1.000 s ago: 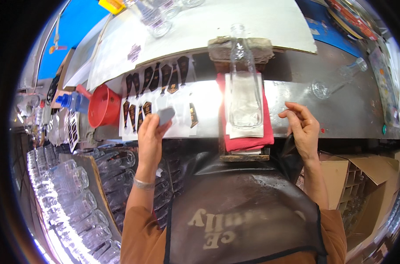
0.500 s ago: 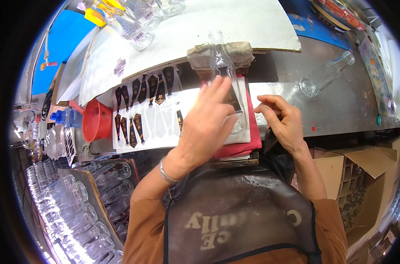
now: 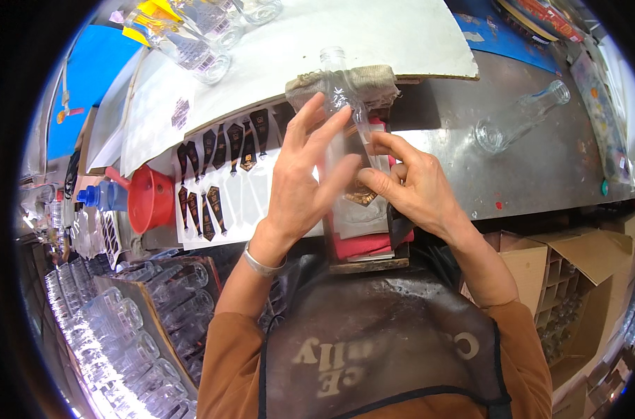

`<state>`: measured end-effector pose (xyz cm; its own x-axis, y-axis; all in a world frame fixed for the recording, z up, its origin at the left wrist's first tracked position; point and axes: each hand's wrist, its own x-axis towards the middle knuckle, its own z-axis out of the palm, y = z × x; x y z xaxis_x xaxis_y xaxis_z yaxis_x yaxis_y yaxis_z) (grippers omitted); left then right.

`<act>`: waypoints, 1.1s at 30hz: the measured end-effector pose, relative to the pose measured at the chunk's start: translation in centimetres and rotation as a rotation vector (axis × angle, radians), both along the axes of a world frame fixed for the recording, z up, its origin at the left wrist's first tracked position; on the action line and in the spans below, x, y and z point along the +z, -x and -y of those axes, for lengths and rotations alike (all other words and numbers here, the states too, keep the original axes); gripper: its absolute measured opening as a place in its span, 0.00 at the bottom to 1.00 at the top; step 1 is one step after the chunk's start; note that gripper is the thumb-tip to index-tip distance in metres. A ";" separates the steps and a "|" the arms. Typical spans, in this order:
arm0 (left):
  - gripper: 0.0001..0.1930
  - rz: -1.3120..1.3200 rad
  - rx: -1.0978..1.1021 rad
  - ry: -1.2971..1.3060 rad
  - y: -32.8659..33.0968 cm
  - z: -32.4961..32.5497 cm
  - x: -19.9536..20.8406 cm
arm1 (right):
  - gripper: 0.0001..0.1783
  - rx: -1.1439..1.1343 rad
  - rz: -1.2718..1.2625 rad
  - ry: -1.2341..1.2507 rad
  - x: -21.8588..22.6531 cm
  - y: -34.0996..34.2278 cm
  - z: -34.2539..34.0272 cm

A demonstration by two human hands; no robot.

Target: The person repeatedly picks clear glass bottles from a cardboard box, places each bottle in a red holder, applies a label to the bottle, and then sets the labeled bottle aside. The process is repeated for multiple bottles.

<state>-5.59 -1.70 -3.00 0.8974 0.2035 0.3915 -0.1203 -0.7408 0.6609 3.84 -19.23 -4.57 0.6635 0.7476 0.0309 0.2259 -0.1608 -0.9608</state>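
A clear glass bottle [image 3: 340, 87] lies in front of me, its neck pointing away and resting on a cloth-wrapped support [image 3: 377, 82]. My left hand [image 3: 300, 174] is over the bottle's left side, fingers spread and partly blurred. On the other side, my right hand [image 3: 422, 188] has its thumb and fingers closed around the bottle's lower body. A dark label with a gold-patterned tip [image 3: 361, 198] shows by the right thumb; the hands hide much of it. Under the bottle, a pinkish-red cloth [image 3: 363, 244] covers the stand.
Left of the stand lies a sheet of dark tie-shaped labels [image 3: 233, 157]. Beyond it are a red plastic scoop [image 3: 152, 199] and a blue-capped bottle [image 3: 108, 197]. Another clear bottle [image 3: 523, 115] lies to the right. Below are a divided cardboard box [image 3: 589, 307] and rows of glass bottles [image 3: 132, 335].
My right hand has moved left onto the bottle. My left hand has shifted left, its fingers spreading. The bottle's neck has moved slightly left, and the label's tip now shows nearer me.
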 end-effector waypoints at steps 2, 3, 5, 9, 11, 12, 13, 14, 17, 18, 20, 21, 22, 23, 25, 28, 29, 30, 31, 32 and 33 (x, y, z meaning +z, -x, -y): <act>0.28 0.002 -0.001 0.008 0.0 -0.1 -0.2 | 0.32 -0.009 0.008 0.003 0.0 0.1 0.0; 0.28 0.005 0.000 0.001 0.0 -0.1 -0.2 | 0.32 -0.010 0.014 0.006 0.0 0.1 0.0; 0.29 0.012 0.002 -0.013 -0.1 0.0 -0.1 | 0.32 -0.010 0.024 0.010 0.0 0.0 0.0; 0.29 0.015 0.013 0.076 -0.1 0.1 -0.5 | 0.31 0.003 -0.001 0.005 0.2 -0.1 -0.1; 0.29 0.014 0.017 0.077 -0.1 0.2 -0.3 | 0.31 0.006 -0.016 -0.007 0.0 -0.1 -0.2; 0.29 0.013 0.019 0.057 -0.1 0.2 -0.3 | 0.31 0.009 -0.011 -0.009 0.0 -0.2 -0.2; 0.29 0.012 0.022 0.037 -0.1 0.1 -0.2 | 0.32 0.012 -0.007 -0.011 0.0 -0.3 -0.2; 0.29 0.007 0.023 0.022 0.0 0.2 -0.4 | 0.32 0.016 0.005 -0.002 -0.1 -0.2 0.0; 0.30 0.030 0.013 0.084 0.0 -0.1 -1.2 | 0.33 0.037 -0.084 -0.003 -0.5 -0.5 0.2; 0.33 0.042 0.013 0.179 0.2 0.1 -1.4 | 0.33 0.045 -0.138 -0.006 -0.5 -0.5 0.3; 0.40 -0.028 0.014 0.395 1.4 0.8 -1.7 | 0.33 0.070 -0.228 -0.001 0.0 -0.4 0.8; 0.44 -0.055 -0.008 0.413 2.0 1.5 -1.7 | 0.32 0.069 -0.206 -0.015 -0.3 -0.3 1.0; 0.47 -0.081 -0.029 0.432 2.7 2.2 -1.7 | 0.31 0.068 -0.184 -0.028 -0.6 -0.1 1.3; 0.50 -0.122 -0.027 0.424 3.2 2.5 -2.0 | 0.31 0.073 -0.199 -0.023 -0.6 0.0 1.5; 0.49 -0.081 0.001 0.528 4.0 2.8 -2.6 | 0.30 0.085 -0.231 -0.012 -0.5 0.2 1.8; 0.42 -0.058 0.048 0.825 4.3 3.0 -2.2 | 0.30 0.066 -0.235 -0.013 -0.6 0.6 2.0; 0.39 -0.087 0.057 0.851 4.2 2.9 -2.2 | 0.29 0.063 -0.225 -0.021 -0.8 0.6 1.8; 0.36 -0.116 0.066 0.876 3.9 2.6 -2.2 | 0.29 0.060 -0.215 -0.029 -0.9 0.6 1.7; 0.35 -0.119 0.062 0.883 3.8 2.6 -2.4 | 0.29 0.057 -0.204 -0.038 -0.9 0.6 1.5; 0.34 -0.123 0.056 0.890 3.6 2.6 -2.9 | 0.28 0.053 -0.201 -0.030 -0.8 0.7 1.5; 0.33 -0.127 0.051 0.897 3.6 2.6 -3.1 | 0.28 0.048 -0.198 -0.023 -0.6 0.8 1.4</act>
<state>-9.17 -4.33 -6.07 0.9045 0.4250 -0.0345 0.0118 0.0560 0.9984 3.04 -20.59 -5.21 0.6218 0.7792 -0.0796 0.0388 -0.1321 -0.9905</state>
